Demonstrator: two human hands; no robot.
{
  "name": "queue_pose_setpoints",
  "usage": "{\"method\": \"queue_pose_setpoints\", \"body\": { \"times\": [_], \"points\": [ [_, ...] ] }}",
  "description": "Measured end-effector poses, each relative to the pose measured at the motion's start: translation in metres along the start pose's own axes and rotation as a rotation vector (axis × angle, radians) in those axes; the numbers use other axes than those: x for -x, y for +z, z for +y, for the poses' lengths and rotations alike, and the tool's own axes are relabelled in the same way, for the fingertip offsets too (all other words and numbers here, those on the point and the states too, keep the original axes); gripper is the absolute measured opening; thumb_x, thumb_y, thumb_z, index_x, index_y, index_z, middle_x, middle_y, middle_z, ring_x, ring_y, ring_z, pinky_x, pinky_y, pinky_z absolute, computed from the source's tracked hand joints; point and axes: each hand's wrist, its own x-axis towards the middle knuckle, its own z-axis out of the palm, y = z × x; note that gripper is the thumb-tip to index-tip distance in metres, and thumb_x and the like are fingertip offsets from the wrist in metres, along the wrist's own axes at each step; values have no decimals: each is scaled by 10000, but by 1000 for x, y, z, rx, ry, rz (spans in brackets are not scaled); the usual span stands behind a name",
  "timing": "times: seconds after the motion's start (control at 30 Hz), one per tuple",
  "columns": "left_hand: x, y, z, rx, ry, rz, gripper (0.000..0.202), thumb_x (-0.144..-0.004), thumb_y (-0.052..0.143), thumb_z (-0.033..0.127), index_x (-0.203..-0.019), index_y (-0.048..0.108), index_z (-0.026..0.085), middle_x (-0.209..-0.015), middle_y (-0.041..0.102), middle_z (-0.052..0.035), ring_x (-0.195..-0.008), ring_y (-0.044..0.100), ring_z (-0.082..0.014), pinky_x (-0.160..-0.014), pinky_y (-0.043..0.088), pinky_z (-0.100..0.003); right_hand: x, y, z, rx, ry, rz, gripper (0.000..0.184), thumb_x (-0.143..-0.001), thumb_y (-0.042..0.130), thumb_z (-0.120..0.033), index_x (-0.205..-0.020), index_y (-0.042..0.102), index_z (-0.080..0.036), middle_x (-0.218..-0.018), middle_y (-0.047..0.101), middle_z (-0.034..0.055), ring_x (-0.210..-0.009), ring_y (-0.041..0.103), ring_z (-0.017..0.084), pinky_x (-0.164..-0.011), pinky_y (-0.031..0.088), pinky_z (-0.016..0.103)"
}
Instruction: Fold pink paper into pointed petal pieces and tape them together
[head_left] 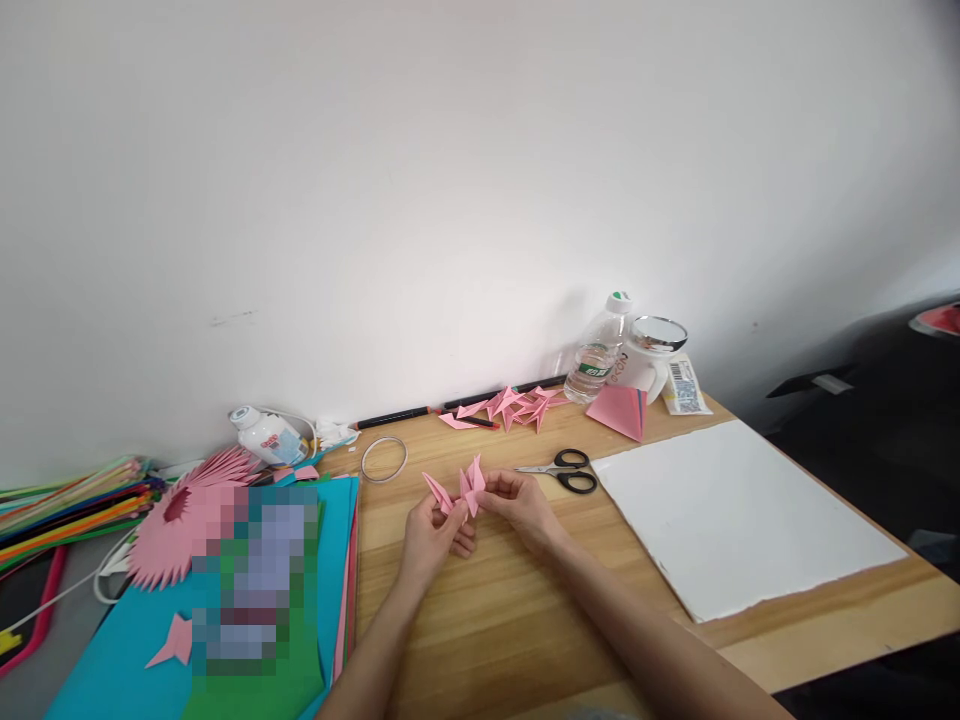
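Over the middle of the wooden table, a pink origami crane [472, 486] with pointed flaps is held between both hands. My left hand [435, 530] pinches its lower left part, thumb on top and fingers curled below. At the crane's right side, my right hand [519, 505] is closed on a flap between thumb and fingertips. Fingers partly hide the crane's underside. Black-handled scissors [574, 472] lie just beyond my right hand. Several more pink folded cranes [514, 405] are heaped by the wall.
A white board [750, 520] lies at right. Behind it stand a water bottle [596, 350], a white mug [641, 365] and pink paper [619, 412]. A ring [384, 460] is near the wall. Blue paper sheets [120, 640], a pleated pink paper ring [154, 535] and pipe cleaners [75, 510] fill the left.
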Motion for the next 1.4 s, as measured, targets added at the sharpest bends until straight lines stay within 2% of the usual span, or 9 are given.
{"method": "queue_pose_setpoints", "body": {
  "times": [0.17,0.3,0.43,0.63,0.77,0.97,1.17,1.27,1.4],
  "points": [
    [1,-4,-3,-333,143,93,598,-686,611,482,-1147,420,152,-394,523,88,-260,450,-113,-284,293,-177,0,0,0,17,17,5,322,-549,754,-418,-686,614,-162,-625,627,1,-600,569,145,-627,445,273],
    [1,-8,-6,-583,399,221,446,-753,559,429,-1101,518,153,-360,429,108,-301,396,-93,-355,261,-184,-1,0,0,-3,14,17,321,-549,755,-404,-705,617,-161,-664,640,6,-626,577,145,-637,450,271],
    [-3,-15,-7,-703,566,345,230,-806,488,354,-780,636,180,-493,558,27,-426,493,-114,-459,375,-209,-2,-1,-1,-12,21,58,316,-563,748,-407,-715,631,-155,-705,652,22,-648,586,148,-645,461,273],
    [-19,-45,2,-763,599,579,277,-763,416,135,-970,600,124,-979,603,-136,-866,562,-245,-760,448,-363,-3,-2,-1,-8,33,81,357,-563,746,-415,-784,639,-156,-771,665,42,-693,600,161,-638,476,277],
    [-25,-58,4,-977,555,546,402,-734,340,29,-1060,564,98,-1060,577,-161,-1051,469,-294,-915,361,-467,-2,-2,-4,9,38,69,365,-562,742,-431,-777,633,-157,-783,666,45,-697,602,162,-628,480,272],
    [-25,-57,12,-862,550,459,205,-732,435,113,-750,628,179,-796,621,-96,-945,526,-292,-871,395,-454,-1,-5,-12,53,45,-20,365,-583,736,-418,-816,633,-158,-753,659,25,-665,599,150,-637,485,279],
    [-15,-34,25,-564,508,324,252,-810,442,360,-835,585,154,-813,679,-70,-621,628,-173,-632,505,-314,0,-21,-16,84,25,-111,369,-637,720,-376,-915,619,-155,-772,663,21,-656,588,126,-608,451,245],
    [-7,-22,25,-176,469,155,237,-794,514,352,-874,575,138,-889,682,-93,-781,645,-182,-743,496,-312,2,-27,-15,89,13,-123,368,-646,710,-378,-926,618,-157,-798,665,29,-662,585,128,-597,439,241],
    [1,-14,24,56,384,30,206,-761,582,309,-870,570,134,-935,673,-106,-787,635,-179,-741,489,-309,4,-28,-12,126,41,-98,385,-650,696,-405,-932,614,-156,-791,653,35,-640,571,129,-546,422,228]
  ]
}}
